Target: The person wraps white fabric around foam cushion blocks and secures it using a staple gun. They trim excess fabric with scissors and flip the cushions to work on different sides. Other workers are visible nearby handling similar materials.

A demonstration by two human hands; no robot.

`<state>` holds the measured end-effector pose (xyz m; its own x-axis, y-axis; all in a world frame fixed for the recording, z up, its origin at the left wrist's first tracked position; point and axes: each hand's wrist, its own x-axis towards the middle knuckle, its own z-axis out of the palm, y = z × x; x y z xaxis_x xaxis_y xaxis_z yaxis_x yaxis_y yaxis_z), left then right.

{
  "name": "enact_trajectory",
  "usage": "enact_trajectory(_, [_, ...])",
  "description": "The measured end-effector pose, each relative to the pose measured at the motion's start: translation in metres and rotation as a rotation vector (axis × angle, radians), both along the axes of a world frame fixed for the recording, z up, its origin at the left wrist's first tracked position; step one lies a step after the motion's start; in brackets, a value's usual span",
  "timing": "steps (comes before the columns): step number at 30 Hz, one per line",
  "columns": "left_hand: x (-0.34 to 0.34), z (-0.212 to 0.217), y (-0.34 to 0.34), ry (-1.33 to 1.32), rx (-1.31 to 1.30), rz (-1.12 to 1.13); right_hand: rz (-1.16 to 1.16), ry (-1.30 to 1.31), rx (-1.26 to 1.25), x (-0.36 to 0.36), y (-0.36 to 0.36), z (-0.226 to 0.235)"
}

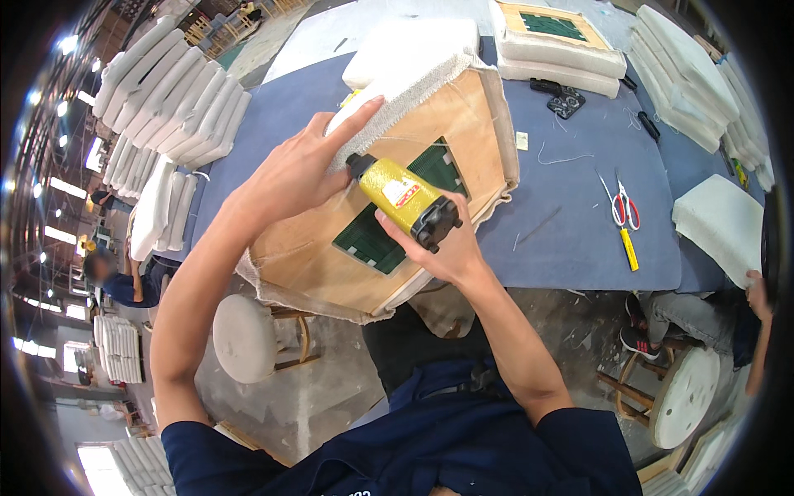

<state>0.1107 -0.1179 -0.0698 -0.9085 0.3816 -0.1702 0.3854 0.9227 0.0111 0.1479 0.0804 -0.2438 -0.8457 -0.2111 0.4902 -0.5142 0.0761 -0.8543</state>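
My right hand [451, 252] is wrapped around a yellow and black staple gun [403, 194]. The gun's dark nose points up and left, close to my left thumb. Under it lies an upturned seat cushion with a plywood base [306, 240] and dark green webbing [376, 236] showing through a cutout. Off-white woven fabric [413, 89] folds over the board's edges. At the upper left edge my left hand [294, 169] grips the cushion's fabric edge, its index finger stretched along it and its other fingers partly hidden.
On the blue-covered table lie red-handled scissors [622, 211], a yellow-handled tool [629, 250] and loose threads. Pale cushions [562, 70] are stacked at the back, with more stacks [178, 103] at left. A round stool [244, 339] stands below. At right, another person's hand [758, 293] touches a pale cushion.
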Motion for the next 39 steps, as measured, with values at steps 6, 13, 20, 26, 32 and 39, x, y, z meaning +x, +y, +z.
enact_trajectory(6, [-0.017, -0.014, -0.090, -0.591, 0.872, 0.057, -0.016, -0.039, -0.106, 0.039, -0.014, -0.042])
enact_trajectory(13, [0.016, -0.009, -0.065, -0.114, 0.240, 0.101, -0.121, -0.061, 0.053, 0.018, -0.037, -0.094])
enact_trajectory(20, [0.038, -0.009, -0.054, 0.038, 0.084, 0.079, -0.130, -0.101, 0.067, 0.023, -0.025, -0.039])
enact_trajectory(26, [0.040, -0.004, -0.062, -0.021, 0.146, -0.012, -0.064, -0.086, 0.125, 0.016, -0.034, 0.008])
enact_trajectory(32, [0.039, 0.003, -0.066, -0.104, 0.125, -0.036, -0.098, -0.031, -0.061, 0.027, -0.055, -0.014])
enact_trajectory(39, [0.038, 0.000, -0.074, -0.165, 0.275, -0.028, -0.001, 0.038, -0.010, 0.042, -0.043, 0.018])
